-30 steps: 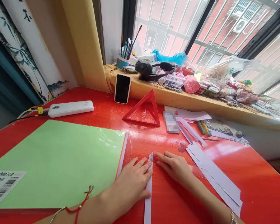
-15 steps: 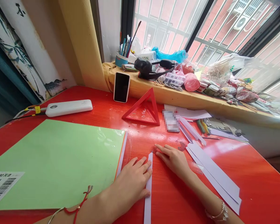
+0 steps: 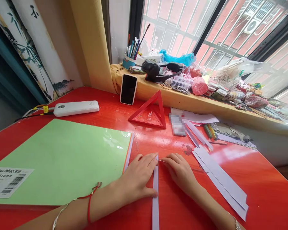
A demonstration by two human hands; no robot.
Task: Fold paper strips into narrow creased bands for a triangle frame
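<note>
My left hand [image 3: 140, 177] lies over a narrow white paper strip [image 3: 156, 207]. Its fingertips rest near the strip's far end and the thumb lower down, spread apart from the fingers. Just right of that end, my right hand [image 3: 181, 169] is closed on a thin, clear straight piece [image 3: 161, 160], seen nearly edge-on. One tip of this piece reaches the strip, and a faint line continues beyond the right hand; its middle is hidden. Wider white paper strips [image 3: 220, 179] lie right of the right hand.
A green sheet pack [image 3: 69, 159] covers the left of the red table [image 3: 182, 210]. Farther back are a white power bank [image 3: 76, 108], a phone [image 3: 128, 89], a red triangular frame [image 3: 162, 111] and pliers [image 3: 210, 131]. Craft supplies crowd the windowsill [image 3: 182, 102].
My left hand has drawn its fingers together at the strip's far end. My right fingers have curled from lying flat into a grip, and the clear piece now shows edge-on.
</note>
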